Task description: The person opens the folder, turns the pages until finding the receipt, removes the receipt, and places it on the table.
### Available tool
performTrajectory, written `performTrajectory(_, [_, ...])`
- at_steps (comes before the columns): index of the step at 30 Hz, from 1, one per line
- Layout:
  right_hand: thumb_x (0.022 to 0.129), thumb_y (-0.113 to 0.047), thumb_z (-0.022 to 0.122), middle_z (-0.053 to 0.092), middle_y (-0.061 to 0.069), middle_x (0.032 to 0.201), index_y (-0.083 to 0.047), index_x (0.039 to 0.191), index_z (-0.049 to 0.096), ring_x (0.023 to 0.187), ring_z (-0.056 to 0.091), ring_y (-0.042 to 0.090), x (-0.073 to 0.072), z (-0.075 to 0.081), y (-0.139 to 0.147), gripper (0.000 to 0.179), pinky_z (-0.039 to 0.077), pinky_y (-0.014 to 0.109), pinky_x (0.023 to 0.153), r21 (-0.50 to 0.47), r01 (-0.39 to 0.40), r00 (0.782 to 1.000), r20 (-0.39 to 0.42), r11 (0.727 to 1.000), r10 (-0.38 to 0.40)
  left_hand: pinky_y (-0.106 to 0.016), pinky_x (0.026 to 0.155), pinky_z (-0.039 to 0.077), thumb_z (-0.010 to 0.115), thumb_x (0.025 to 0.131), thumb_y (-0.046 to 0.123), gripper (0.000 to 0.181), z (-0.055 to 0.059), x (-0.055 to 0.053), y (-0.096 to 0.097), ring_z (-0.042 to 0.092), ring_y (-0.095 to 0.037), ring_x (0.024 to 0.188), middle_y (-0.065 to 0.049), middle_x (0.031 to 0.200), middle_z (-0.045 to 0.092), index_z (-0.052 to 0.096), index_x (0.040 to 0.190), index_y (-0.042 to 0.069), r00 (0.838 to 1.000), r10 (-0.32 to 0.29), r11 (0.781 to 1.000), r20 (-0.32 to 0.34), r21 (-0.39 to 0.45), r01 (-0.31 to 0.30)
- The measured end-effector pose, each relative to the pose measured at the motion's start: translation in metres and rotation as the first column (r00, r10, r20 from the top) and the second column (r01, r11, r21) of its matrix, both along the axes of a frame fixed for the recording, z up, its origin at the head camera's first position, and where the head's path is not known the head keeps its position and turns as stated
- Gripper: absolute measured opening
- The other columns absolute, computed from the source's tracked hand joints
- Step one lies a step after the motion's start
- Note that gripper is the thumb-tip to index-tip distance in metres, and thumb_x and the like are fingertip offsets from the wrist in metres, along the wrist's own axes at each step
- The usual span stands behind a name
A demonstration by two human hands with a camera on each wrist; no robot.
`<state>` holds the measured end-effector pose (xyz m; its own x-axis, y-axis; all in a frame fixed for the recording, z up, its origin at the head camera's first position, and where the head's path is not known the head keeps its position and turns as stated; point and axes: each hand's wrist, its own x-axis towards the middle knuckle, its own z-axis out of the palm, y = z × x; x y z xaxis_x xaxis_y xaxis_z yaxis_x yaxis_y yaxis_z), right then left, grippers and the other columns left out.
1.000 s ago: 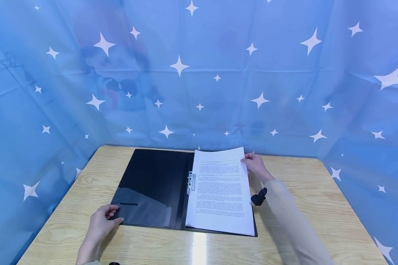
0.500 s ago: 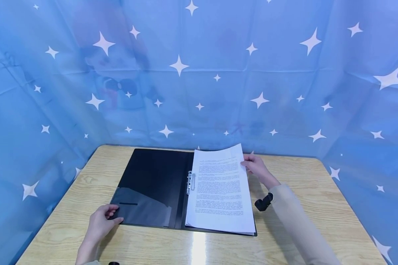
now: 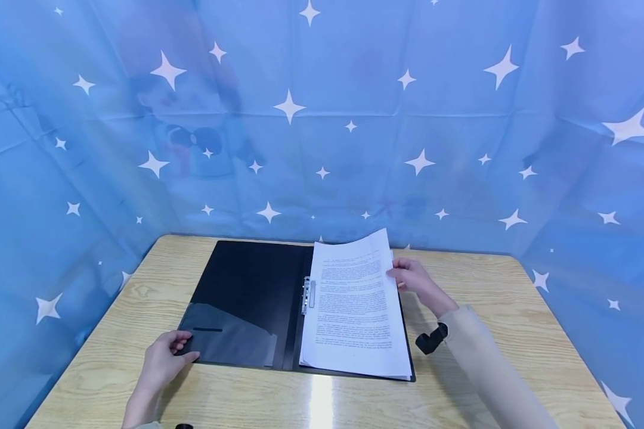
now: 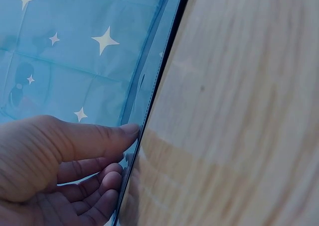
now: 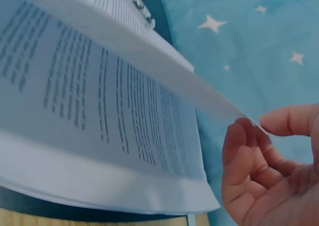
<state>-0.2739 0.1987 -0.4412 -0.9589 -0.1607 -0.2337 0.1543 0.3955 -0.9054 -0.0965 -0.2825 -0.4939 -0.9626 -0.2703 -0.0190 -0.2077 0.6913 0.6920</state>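
Note:
A black folder (image 3: 254, 280) lies spread flat on the table, with a clear pocket (image 3: 236, 342) on its left cover. My left hand (image 3: 161, 360) holds the lower left edge of that cover, thumb and curled fingers at the rim in the left wrist view. A stack of printed paper (image 3: 349, 322) covers the right half, beside a metal clip (image 3: 307, 295) at the spine. With thumb and fingers, my right hand (image 3: 417, 279) pinches the right edge of a top sheet (image 5: 149, 56). The sheet is lifted and bowed, and printed paper shows beneath it in the right wrist view.
The wooden table (image 3: 494, 316) extends on both sides of the folder. Behind it hangs a blue curtain (image 3: 354, 179) with white stars. A black wrist device (image 3: 431, 339) sits at the right sleeve, and a small dark object (image 3: 184, 426) shows at the bottom edge.
The right hand has moved slightly toward me and left, raising the sheet's upper right corner and bending it more. The left hand and the folder have stayed in place.

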Motion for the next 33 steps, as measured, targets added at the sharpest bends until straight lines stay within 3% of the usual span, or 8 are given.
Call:
performTrajectory(15, [0.09,-0.01,0.052,0.06,0.013,0.093,0.007,0.107,0.05,0.074,0.058,0.018,0.017,0.015,-0.014,0.024,0.047,0.035,0.064,-0.097,-0.075,0.997,-0.01,0.993,0.074,-0.03,0.074,0.043,0.075,0.069,0.0,0.04,0.003,0.0,0.001,0.053,-0.028,0.086,-0.019,0.095,0.058,0.06,0.104,-0.012,1.0,-0.006,1.0,-0.005,0.004,0.006])
performTrajectory(33, [0.089,-0.01,0.051,0.058,0.015,0.102,0.007,0.107,0.049,0.084,0.06,0.021,0.022,0.037,-0.045,0.025,0.049,0.034,0.07,-0.243,-0.153,0.988,-0.039,0.958,0.147,-0.031,0.074,0.043,0.075,0.069,0.001,0.041,0.002,0.001,0.002,0.053,-0.028,0.087,-0.02,0.096,0.058,0.06,0.105,-0.012,1.0,-0.002,1.0,-0.011,0.001,0.002])
